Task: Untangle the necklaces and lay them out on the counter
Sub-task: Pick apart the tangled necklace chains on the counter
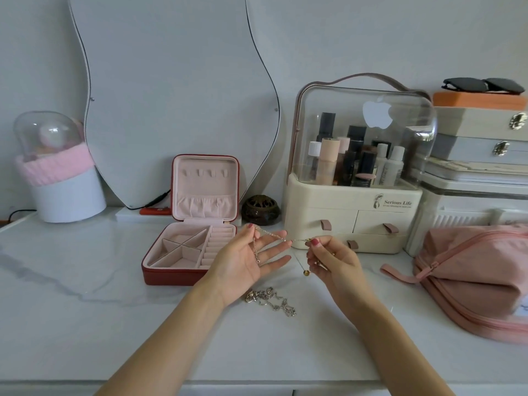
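Gold chain (273,237) stretches between your two hands above the white marble bench (85,295). Your left hand (247,262) is palm up with its fingers spread and nearly straight; the chain passes over the forefinger tip and one end hangs down across the palm. Your right hand (328,260) has its fingers curled, thumb and forefinger pinching the chain's other end. One thin strand drops from near that pinch to a single round gold pendant (305,272) hanging just above the bench.

One tangled heap of silver and gold necklaces (270,301) lies on the bench between your wrists, just beside the left one; how many chains it holds cannot be told.

One red jewellery box (183,277) stands open to the left of your hands, lid upright, pink lining showing. One cream cosmetics organiser (351,215) with three drawer tabs stands behind your right hand. One pink zipped bag (471,281) lies at the far right.
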